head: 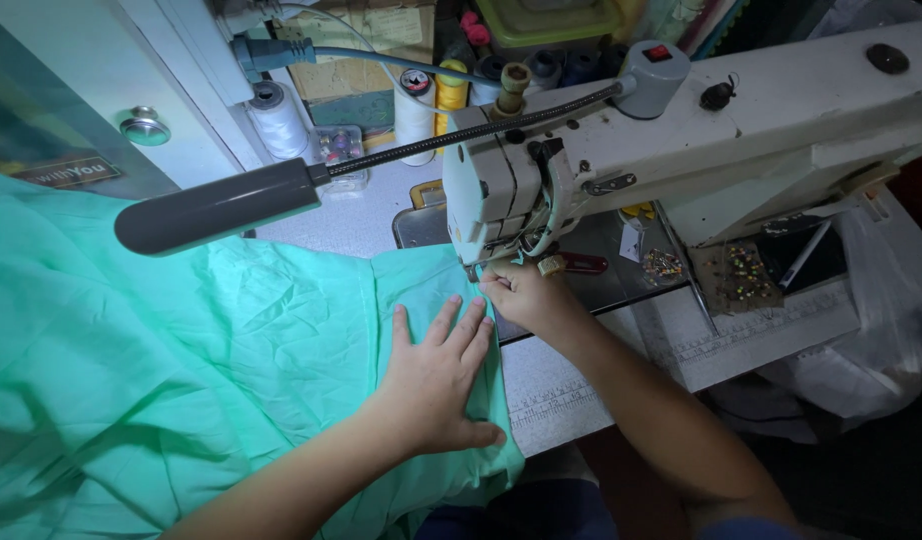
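The left hand (pixel 436 375) lies flat with fingers spread, pressing the mint-green fabric (pixel 181 360) onto the table just in front of the sewing machine (pixel 681 140). Beyond it, the right hand (pixel 526 295) pinches the fabric's edge right at the needle; most of the cloth lies bunched left of the machine. Behind stand thread spools (pixel 281 120).

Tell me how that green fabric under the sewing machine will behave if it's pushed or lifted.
The green fabric is probably floppy: it lies in soft creases and folds. It looks thin and light, so it likely bunches when pushed, which may be why the left hand lies flat on it while the right hand pinches its edge.
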